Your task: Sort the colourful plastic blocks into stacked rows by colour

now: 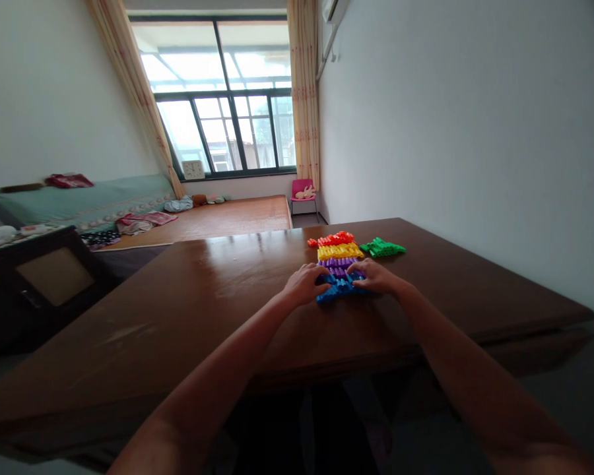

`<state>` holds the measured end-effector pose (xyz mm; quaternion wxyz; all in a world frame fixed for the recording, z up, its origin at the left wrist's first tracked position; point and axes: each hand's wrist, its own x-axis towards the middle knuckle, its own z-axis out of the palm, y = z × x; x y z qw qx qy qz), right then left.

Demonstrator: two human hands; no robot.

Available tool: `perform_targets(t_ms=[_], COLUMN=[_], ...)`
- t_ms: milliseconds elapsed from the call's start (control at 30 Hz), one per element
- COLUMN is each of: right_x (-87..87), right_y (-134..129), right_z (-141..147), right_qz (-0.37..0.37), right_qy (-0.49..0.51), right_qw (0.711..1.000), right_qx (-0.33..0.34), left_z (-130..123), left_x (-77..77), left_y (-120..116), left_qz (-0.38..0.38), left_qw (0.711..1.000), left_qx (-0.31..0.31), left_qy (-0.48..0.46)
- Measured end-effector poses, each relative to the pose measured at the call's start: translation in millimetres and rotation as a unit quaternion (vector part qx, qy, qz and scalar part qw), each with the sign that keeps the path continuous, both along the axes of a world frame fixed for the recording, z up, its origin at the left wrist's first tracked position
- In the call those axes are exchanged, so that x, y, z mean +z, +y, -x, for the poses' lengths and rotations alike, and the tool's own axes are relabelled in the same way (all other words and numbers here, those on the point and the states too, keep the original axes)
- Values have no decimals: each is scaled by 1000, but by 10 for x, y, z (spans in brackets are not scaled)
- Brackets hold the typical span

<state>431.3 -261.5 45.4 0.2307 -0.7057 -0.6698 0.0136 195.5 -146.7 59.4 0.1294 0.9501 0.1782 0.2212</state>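
Note:
Small plastic pieces lie on the brown table, grouped by colour in bands. A blue group [341, 286] is closest to me, with a purple group [338, 264], a yellow group [340, 251] and a red group [332, 239] behind it. To the right sits a green group [383, 247]. My left hand [304, 284] is at the left end of the purple and blue bands, thumb and fingers apart. At their right end is my right hand [375, 276], its thumb likewise apart from the curved fingers. The exact kind of piece is too small to tell.
The glossy table [218, 316] stretches out on both sides of my arms. Behind it are a bed [237, 214] with cloths, a pink chair [303, 190] and a window. A dark cabinet [54, 277] stands at the left, a white wall [465, 132] at the right.

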Motion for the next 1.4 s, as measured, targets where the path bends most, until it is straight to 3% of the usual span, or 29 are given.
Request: perform_targets(t_ms=[200,367,433,533,633,700,767,867,1000,1233,1400], right_x=[-22,25,30,-68,-305,-482,-616,-704,-734,-901,-894], right_y=[61,28,-4,-35,-53,-71,-97,-137,-168,-179,-238], right_z=[104,52,-58,-320,-606,-740,-807,-819,-832,-986,-994], right_qz=[17,-22,-58,-146,-220,-224,-211,-183,-167,-204,-195], right_qy=[6,77,135,240,319,335,329,305,284,359,363], right_qw=[1000,995,988,957,895,871,869,887,907,879,883], right_qx=[7,59,50,-67,-222,-281,-303,-295,-263,-238,-227], left_z=[-279,-214,-139,-9,99,160,225,333,435,461,483], left_x=[-58,-141,-175,-231,-306,-372,-449,-568,-666,-674,-642], left_y=[-87,1,65,199,391,537,673,803,813,742,683], left_qz=[16,33,33,27,38,58,78,72,44,48,50], left_qw=[996,995,997,999,996,993,989,990,997,998,997], left_qx=[41,37,24,36,72,90,90,68,46,44,47], left_qy=[77,89,67,29,28,53,87,96,40,22,33])
